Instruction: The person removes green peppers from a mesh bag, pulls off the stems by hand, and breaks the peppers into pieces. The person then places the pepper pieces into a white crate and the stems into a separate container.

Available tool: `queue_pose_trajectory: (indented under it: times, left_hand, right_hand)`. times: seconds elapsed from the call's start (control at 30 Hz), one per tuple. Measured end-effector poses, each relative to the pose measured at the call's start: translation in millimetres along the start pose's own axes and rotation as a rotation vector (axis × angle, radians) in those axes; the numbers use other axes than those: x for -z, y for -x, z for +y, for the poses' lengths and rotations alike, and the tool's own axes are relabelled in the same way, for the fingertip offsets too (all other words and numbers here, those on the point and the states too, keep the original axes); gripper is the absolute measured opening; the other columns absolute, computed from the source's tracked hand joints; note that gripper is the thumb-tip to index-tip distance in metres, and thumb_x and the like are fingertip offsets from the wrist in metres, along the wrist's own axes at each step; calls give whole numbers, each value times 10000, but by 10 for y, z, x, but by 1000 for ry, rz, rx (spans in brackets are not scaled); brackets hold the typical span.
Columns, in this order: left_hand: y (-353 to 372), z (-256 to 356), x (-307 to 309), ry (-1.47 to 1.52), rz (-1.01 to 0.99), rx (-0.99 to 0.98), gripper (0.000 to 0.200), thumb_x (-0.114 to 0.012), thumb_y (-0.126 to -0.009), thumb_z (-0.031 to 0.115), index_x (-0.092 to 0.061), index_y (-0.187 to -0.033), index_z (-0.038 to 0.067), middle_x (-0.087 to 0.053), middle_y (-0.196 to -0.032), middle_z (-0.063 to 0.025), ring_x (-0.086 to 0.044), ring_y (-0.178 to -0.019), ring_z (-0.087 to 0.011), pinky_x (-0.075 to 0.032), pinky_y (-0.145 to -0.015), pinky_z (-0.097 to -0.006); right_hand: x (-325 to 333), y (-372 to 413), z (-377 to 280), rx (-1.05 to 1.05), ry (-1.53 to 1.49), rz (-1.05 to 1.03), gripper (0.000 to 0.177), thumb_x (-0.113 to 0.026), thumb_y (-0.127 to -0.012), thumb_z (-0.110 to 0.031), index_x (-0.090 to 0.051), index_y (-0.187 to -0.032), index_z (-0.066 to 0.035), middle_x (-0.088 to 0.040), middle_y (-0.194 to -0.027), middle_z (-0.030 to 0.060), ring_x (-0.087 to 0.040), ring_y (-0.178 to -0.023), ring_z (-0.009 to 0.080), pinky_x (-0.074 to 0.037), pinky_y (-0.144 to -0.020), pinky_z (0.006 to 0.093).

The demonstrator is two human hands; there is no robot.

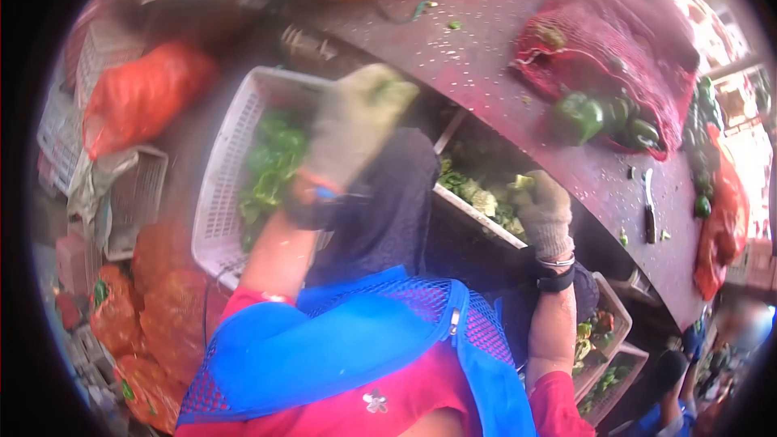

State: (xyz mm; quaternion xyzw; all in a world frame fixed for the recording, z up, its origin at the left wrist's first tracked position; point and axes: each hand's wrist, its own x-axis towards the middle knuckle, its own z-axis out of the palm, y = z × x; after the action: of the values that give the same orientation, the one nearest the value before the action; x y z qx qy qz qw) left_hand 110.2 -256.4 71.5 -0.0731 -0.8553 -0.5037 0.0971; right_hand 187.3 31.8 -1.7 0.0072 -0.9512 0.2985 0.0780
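- A dusty, reddish table (599,186) stretches across the far right, strewn with pale specks, a knife (650,214) lying on top.
- Loose peppers (579,117) sit at the mouth of a red net bag (595,24) on the tabletop; green peppers (275,146) lie inside a white crate (212,170) at left.
- Orange sacks (174,320) crowd the near left; another person (668,380) is partly visible near right.
- The gloved left hand (348,125) extends by the white crate, fingers too blurred to tell their state.
- The gloved right hand (542,209), beside a bin (486,225) of scraps (483,201), pinches what appears to be a pale green piece (524,181).
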Motion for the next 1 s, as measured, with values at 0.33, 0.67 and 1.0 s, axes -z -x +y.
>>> queue_pose_trajectory:
  times: [0.33, 0.67, 1.0]
  left_hand:
    - [-373, 79, -287, -261, -278, -224, 509, -715, -805, 180, -572, -1254, -12, -617, -1201, -198, -641, -1006, -288, -513, -886, -361]
    - [-1043, 540, -2530, -32, -639, -172, 775, -762, -740, 378, -458, -1382, 68, -577, -1267, -216, -573, -1173, -324, -448, -1005, -382]
    - [-469, 68, -2130, 125, -452, -548, 794, -856, -601, 180, -425, -1263, 98, -479, -1285, -168, -521, -1189, -324, -442, -1007, -417]
  right_hand:
    - [273, -143, 221, -332, -261, -170, 540, -773, -776, -358, -617, -1167, -19, -679, -1056, 188, -674, -933, 311, -520, -803, 401]
    - [189, -765, 838, -448, -391, 449, 509, -639, -885, -237, -523, -1318, 5, -622, -1215, 193, -600, -1107, 254, -456, -964, 341]
    - [-144, -667, 460, -221, -644, 500, 523, -721, -840, -290, -555, -1267, -39, -600, -1229, 167, -605, -1097, 273, -476, -945, 362]
